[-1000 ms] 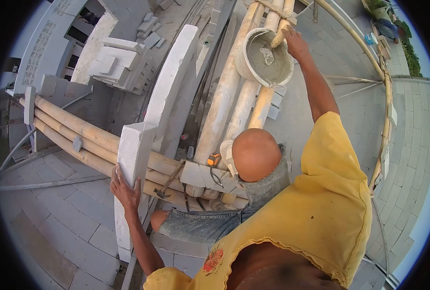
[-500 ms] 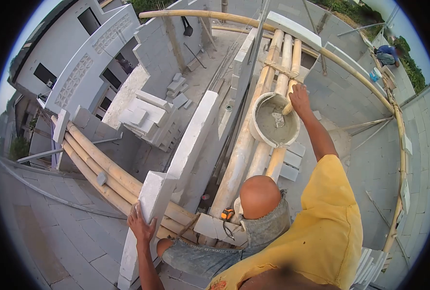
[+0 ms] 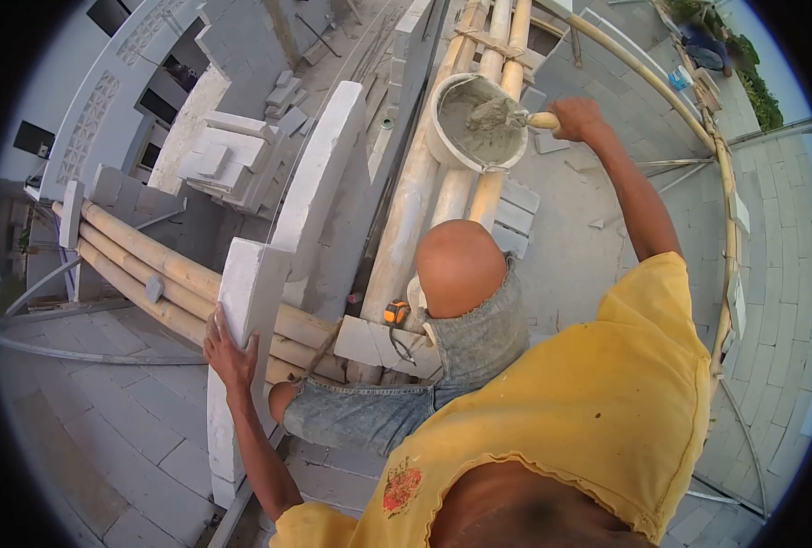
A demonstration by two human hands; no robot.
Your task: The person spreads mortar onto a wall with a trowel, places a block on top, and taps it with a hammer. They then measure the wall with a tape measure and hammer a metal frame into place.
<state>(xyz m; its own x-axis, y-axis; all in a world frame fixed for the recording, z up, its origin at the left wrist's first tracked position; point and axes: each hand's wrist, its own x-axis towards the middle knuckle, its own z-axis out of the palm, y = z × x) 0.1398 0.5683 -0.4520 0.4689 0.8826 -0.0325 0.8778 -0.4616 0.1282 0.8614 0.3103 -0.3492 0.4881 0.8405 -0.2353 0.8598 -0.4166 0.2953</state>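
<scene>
My right hand (image 3: 577, 120) is closed around the pale handle of a trowel (image 3: 542, 120). The trowel's working end lies among wet grey mortar (image 3: 475, 114) in a round bucket (image 3: 501, 167), partly coated and hidden. The bucket rests on bamboo poles (image 3: 456, 194) beyond my knee. Lower left, my left hand (image 3: 231, 352) lies with fingers apart against the edge of an upright white block (image 3: 246, 282), part of a thin block wall. An orange and black tape measure (image 3: 395, 312) sits near my knee, with a dark strap on the pale block below it.
Bamboo poles (image 3: 164, 274) run out to the left, carrying a small grey lump. A stack of white blocks (image 3: 228, 155) stands lower down beyond the wall. Grey blocks (image 3: 512, 212) lie below the bucket. Another person (image 3: 705, 53) is at the far upper right.
My right hand has drawn back to the right of the bucket, the trowel now lying sideways over its rim with mortar heaped at its end. The left hand stays on the block; the view has shifted.
</scene>
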